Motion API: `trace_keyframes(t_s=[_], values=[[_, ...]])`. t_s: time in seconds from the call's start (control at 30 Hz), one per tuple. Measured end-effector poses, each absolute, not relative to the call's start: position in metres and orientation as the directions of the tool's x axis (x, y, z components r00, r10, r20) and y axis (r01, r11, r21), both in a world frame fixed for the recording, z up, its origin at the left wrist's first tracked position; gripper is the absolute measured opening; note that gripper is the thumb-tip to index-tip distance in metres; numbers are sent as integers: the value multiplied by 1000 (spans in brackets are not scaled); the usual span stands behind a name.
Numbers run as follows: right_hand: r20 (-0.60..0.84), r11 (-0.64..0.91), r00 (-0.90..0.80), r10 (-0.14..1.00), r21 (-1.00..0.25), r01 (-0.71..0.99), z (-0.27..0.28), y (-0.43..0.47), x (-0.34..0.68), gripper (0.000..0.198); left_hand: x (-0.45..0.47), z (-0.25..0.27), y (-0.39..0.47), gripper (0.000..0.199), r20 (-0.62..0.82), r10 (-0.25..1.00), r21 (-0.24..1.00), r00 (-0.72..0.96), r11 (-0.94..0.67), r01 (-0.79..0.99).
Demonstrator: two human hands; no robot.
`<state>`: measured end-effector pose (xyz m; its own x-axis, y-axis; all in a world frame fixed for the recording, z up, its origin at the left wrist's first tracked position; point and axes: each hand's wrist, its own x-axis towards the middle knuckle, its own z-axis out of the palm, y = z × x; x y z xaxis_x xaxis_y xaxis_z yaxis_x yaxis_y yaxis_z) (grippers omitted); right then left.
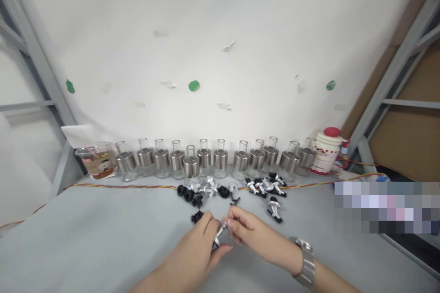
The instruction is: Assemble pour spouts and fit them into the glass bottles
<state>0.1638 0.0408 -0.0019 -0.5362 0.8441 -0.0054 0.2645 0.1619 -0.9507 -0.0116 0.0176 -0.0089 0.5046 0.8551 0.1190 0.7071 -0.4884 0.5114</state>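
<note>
Both hands are at work at the near side of the grey bench [85,233], in front of the loose parts. I find the left hand [195,243] closed around a small silver piece [221,230], which shows tilted between thumb and fingers; much of it is hidden in the grasp. The right hand [244,226] has its fingers bent together at the piece's upper end. I cannot tell whether they grip it firmly or only touch it. A metal-banded watch [307,268] is on the right wrist.

Just beyond the left hand I note a black fitting [197,217], partly covered by the fingers. Behind it lies a group of black stoppers [188,194], with pale silver parts [211,187] beside them. To the right I record a cluster of silver-and-black spouts [264,186], several overlapping, and a single spout [274,209] lying apart, nearer the right forearm.

Along the back I count twelve upright glass bottles [220,160] with metal sleeves, standing near the white wall [206,32]. A twisted cable [120,186] runs across the bench in front of them. A lidded cup [98,164] stands left of the row; a red-topped jar [325,153] stands at its right end.
</note>
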Motion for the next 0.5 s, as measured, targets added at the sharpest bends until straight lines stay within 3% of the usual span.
trace_keyframes(t_s=[0.13, 0.4, 0.5], values=[[-66, 62, -573, 817, -978, 201, -3, 39, 163, 33, -9, -14, 13, 22, 78, 851, 557, 519, -469, 685], [-95, 8, -560, 823, -984, 179, -4, 32, 160, 33, -8, -15, 9, 31, 25, 860, 578, 509, -428, 694], [-68, 22, -511, 857, -986, 168, -5, 34, 158, 34, -7, -16, 13, 25, 83, 851, 656, 518, -438, 615]])
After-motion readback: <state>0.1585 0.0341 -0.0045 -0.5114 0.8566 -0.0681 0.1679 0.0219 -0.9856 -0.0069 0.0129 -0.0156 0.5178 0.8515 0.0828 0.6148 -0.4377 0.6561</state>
